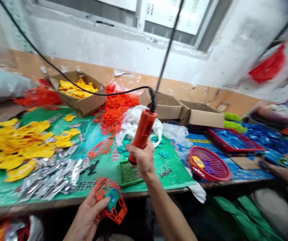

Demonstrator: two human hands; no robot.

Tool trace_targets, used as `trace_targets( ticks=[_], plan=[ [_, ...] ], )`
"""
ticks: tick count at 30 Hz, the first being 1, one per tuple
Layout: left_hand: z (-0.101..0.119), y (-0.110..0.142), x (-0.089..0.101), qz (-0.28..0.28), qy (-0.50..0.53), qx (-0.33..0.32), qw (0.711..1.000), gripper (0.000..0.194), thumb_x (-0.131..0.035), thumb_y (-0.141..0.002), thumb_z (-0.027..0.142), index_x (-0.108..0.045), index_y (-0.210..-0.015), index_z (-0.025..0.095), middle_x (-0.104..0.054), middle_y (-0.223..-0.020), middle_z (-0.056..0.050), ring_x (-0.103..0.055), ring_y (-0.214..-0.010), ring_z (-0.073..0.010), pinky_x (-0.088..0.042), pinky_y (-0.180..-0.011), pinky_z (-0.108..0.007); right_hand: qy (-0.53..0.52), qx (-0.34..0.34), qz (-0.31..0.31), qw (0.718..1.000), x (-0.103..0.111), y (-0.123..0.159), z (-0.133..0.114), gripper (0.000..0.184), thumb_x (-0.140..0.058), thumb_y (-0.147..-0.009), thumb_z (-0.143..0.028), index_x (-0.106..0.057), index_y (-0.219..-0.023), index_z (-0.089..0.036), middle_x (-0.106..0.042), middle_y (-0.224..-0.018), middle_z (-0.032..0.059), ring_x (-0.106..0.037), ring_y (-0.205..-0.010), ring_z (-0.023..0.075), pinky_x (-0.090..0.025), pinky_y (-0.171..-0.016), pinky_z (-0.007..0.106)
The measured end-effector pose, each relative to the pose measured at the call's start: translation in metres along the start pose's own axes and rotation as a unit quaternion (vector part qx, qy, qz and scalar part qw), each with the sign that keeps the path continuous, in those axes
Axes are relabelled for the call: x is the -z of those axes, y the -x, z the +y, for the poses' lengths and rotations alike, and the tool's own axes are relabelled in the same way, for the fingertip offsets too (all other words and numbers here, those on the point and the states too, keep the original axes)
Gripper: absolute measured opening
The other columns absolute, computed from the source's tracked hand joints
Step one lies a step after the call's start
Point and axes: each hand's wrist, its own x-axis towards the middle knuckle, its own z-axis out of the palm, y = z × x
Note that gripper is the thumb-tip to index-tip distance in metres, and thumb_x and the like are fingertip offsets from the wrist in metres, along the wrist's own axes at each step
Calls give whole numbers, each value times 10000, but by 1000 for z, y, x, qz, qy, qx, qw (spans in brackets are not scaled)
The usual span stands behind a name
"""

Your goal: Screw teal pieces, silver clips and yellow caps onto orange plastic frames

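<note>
The orange frame point(108, 213), with a blue-green block point(113, 197) in it, is near and to the left of the tip of the orange tool point(144, 129). It is held by the near edge of the tabletop point(66, 203), and seems to slant from far left to near right. The left hand point(88, 214) is at the frame; the right hand point(144, 158) is farther off, to the right. The tool leans, tip down and to the left, over the green tray point(122, 174); I cannot tell if they touch. The left fingers pinch the frame's left side, thumb on the block. The right fingers wrap snugly around the tool's low part.
</note>
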Motion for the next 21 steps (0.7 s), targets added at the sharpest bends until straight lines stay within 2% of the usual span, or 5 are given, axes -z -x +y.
trace_targets(
  ticks=[4, 12, 16, 21],
  plan=[
    [-1, -2, -2, -1, 5, 22, 1000, 928, -924, -408, 220, -579, -1268, 240, -770, -791, 7, -694, -601, -198, -543, -489, -240, 10, 33, -18, 999, -4, -4, 1, 331, -738, -609, -256, -546, -876, -215, -535, -660, -74, -451, -518, 95, -412, -478, 228],
    [-3, 12, -4, -62, 2, 41, 997, 670, -874, -577, 243, -624, -1199, 229, -765, -948, -48, -710, -765, -214, -577, -627, -279, 29, 60, -42, 997, 2, -8, 5, 378, -721, -664, -336, -538, -972, -214, -543, -742, -55, -427, -519, 77, -396, -465, 211],
    [-5, 18, -1, -93, 13, 33, 995, 557, -840, -633, 259, -656, -1155, 203, -752, -967, -73, -693, -752, -190, -555, -638, -266, 65, 74, -16, 995, 7, -10, -2, 365, -733, -667, -319, -551, -961, -204, -517, -701, -60, -428, -510, 78, -391, -471, 216],
    [-5, 20, 14, -122, 31, -1, 992, 454, -793, -691, 246, -678, -1126, 188, -730, -977, -82, -667, -746, -165, -532, -648, -252, 137, 84, 43, 986, 12, -18, 0, 435, -760, -646, -395, -564, -973, -185, -551, -729, -29, -461, -538, 106, -415, -511, 256]
  ],
)
